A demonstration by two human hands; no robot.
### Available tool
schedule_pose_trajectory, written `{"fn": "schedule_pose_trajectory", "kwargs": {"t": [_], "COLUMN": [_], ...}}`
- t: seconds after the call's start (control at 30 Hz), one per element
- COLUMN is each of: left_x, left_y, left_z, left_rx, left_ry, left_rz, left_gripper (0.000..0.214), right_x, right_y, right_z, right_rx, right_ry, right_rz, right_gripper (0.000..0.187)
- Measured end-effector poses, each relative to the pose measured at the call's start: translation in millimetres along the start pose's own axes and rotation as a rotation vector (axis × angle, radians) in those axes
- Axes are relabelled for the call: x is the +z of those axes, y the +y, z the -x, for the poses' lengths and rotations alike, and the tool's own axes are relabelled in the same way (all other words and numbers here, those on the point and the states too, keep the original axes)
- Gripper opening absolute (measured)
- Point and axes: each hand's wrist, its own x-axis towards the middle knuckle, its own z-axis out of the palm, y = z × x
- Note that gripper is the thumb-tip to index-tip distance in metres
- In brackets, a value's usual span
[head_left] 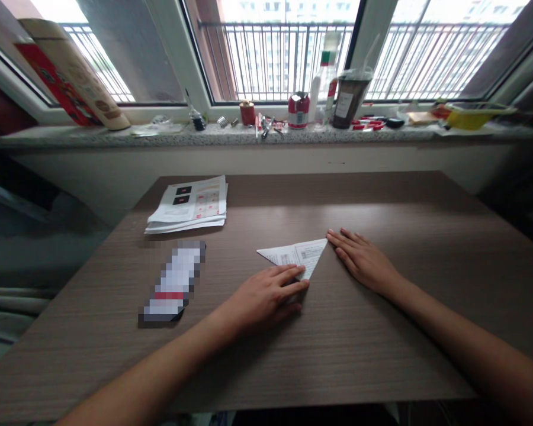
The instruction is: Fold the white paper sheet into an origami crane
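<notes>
A printed sheet of paper folded into a triangle [296,254] lies flat near the middle of the brown wooden table [382,331]. My left hand [266,296] rests on its lower corner, fingers stretched flat and pressing the paper down. My right hand [359,257] lies flat on the table just right of the triangle, fingers together and extended, fingertips touching the paper's right point. Neither hand grips anything.
A stack of printed sheets [190,205] lies at the table's far left, with a small blurred-out flat object [175,281] in front of it. The windowsill [249,135] behind holds a red can [298,110], a plastic cup [350,97], bottles and small clutter.
</notes>
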Motion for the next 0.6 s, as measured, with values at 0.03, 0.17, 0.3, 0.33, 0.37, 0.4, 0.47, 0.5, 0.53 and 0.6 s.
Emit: {"fn": "schedule_pose_trajectory", "kwargs": {"t": [0.03, 0.17, 0.3, 0.33, 0.37, 0.4, 0.47, 0.5, 0.53, 0.6], "left_x": [0.4, 1.2, 1.1, 1.2, 1.5, 1.8, 2.8, 3.3, 3.7, 4.2], "left_y": [-0.5, -2.8, -2.4, -1.7, -1.0, -0.2, 1.0, 1.4, 1.7, 2.0], "left_z": [0.2, 0.9, 0.5, 0.2, -0.1, -0.3, -0.7, -0.7, -0.6, -0.2], "left_rx": [0.002, 0.016, 0.010, 0.003, -0.004, -0.006, -0.007, -0.008, -0.009, -0.012], "left_ry": [0.003, 0.013, 0.018, 0.015, 0.014, 0.016, 0.026, 0.032, 0.038, 0.044], "left_rz": [-0.002, -0.011, -0.008, -0.013, -0.018, -0.022, -0.026, -0.027, -0.027, -0.026], "left_gripper": [0.046, 0.050, 0.053, 0.054, 0.054, 0.054, 0.055, 0.055, 0.056, 0.057], "right_x": [0.8, -1.6, -12.5, -15.1, -16.9, -17.9, -17.4, -16.2, -14.5, -10.8], "right_y": [2.1, 1.8, -11.9, -17.3, -23.2, -29.4, -41.8, -47.5, -52.7, -60.7], "right_z": [-0.9, -1.8, -1.0, -1.1, -1.3, -1.8, -3.4, -4.6, -6.0, -9.3], "right_rx": [0.010, 0.019, 0.048, 0.068, 0.080, 0.074, 0.043, 0.026, 0.012, 0.000], "right_ry": [0.002, 0.029, 0.114, 0.137, 0.131, 0.110, 0.069, 0.066, 0.054, 0.048], "right_rz": [0.001, -0.030, -0.184, -0.228, -0.260, -0.283, -0.318, -0.331, -0.338, -0.336], "right_gripper": [0.050, 0.047, 0.032, 0.025, 0.019, 0.014, 0.008, 0.006, 0.005, 0.003]}}
